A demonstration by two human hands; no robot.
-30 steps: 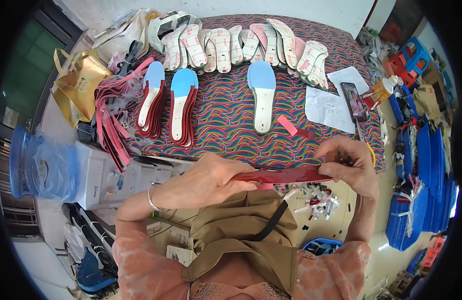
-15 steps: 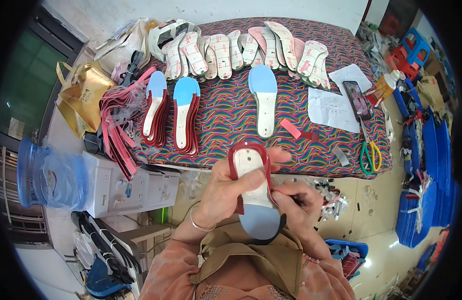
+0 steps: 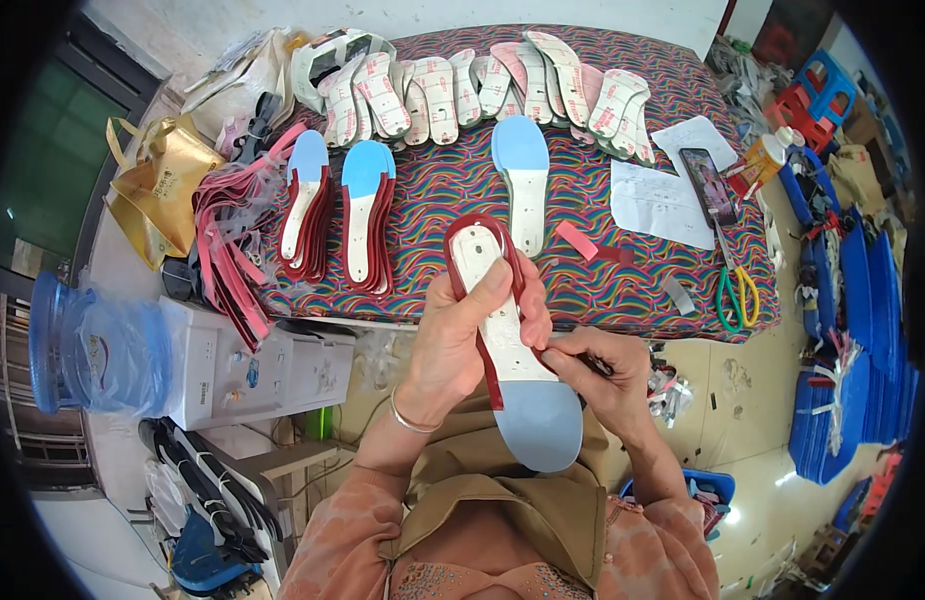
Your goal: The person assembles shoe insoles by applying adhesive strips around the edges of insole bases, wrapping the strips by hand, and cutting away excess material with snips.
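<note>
I'm holding the insole (image 3: 499, 325) at the clock's centre, its red edging (image 3: 487, 365) curving round the eleven-o'clock end. My left hand (image 3: 452, 335) is clamping it, thumb across the white face, probably for steadiness, while my right hand (image 3: 604, 375) is pinching its four-o'clock edge. Red-edged stacks (image 3: 367, 215) are fanning out at ten, seemingly kept apart from the unedged pile (image 3: 525, 195) at twelve. A blue bin (image 3: 725, 487) at four is holding pieces I can't identify; the gold bag (image 3: 157, 190) at ten is hiding its contents.
</note>
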